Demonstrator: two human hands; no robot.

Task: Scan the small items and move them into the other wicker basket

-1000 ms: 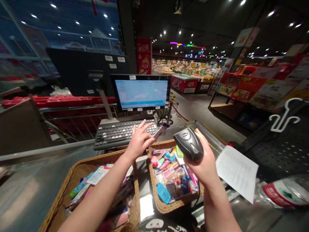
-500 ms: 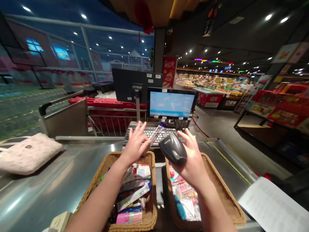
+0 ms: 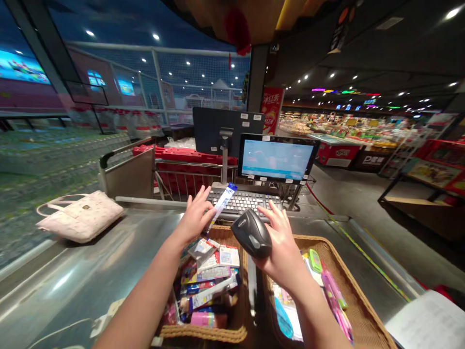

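- Spread across the lower view: a long steel checkout counter, with brightly stocked shop aisles visible beyond its far right edge.
- Mounted just past the far edge, near the centre: a lit point-of-sale monitor, with a black keyboard set low in front of it.
- Left lying toward the counter's far left corner: a pale pink handbag.
- Placed side by side at the near edge: a left wicker basket and a right wicker basket, both filled with small packaged goods.
- Tucked into the near right corner: a printed paper sheet.
- Clasped in the right hand, against the palm, with the fingers curled around it: a black handheld barcode scanner, its broad end turned left.
- Held up by the left hand, seemingly pinched near its lower end, though the exact contact was hard to make out: a slim blue-and-white packet.
- Tilted upward and rightward along its long axis, toward the keyboard: that same packet, above the gap between the baskets, just up and left of the scanner, and nearer the left hand.
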